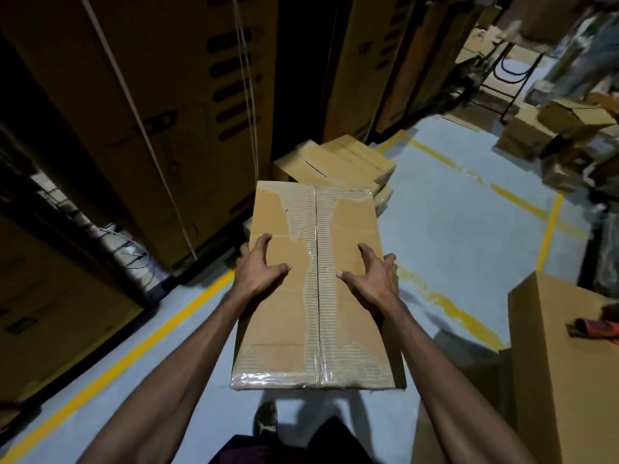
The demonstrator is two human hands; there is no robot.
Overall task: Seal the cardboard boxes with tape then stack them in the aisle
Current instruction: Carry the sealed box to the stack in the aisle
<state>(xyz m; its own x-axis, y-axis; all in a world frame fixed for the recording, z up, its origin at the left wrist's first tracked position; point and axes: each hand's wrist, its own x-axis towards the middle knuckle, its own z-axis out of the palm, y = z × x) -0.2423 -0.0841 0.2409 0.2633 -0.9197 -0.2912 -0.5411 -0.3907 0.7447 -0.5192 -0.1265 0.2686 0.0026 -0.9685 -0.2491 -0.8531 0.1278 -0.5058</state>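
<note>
a long cardboard box (318, 286) held out in front, above the blue floor (469, 212), its long axis running near to far. clear tape (316, 329) along the centre seam and across the near edge, with torn patches of bare corrugation around it. left hand (259, 272) on the left edge towards the far half, fingers curled and spread, thumb lying across the top face, the other fingertips wrapped over the side. right hand (371, 279) on the right edge opposite, thumb on the top, fingers bent round the side. both arms stretched forward from the near edge of view.

just beyond the far end of the held box, a low pile of boxes (341, 165) on the floor, set slightly askew. tall cartons (134, 95) standing along the left, bound with pale straps. yellow floor lines (516, 199) marking out the aisle. at the near right, another big box (562, 363) with a red and black item (599, 329) lying on top, too blurred to identify. more loose boxes (552, 128) far right, blurred. a dark shoe (266, 420) on the floor below the near end of the held box.
</note>
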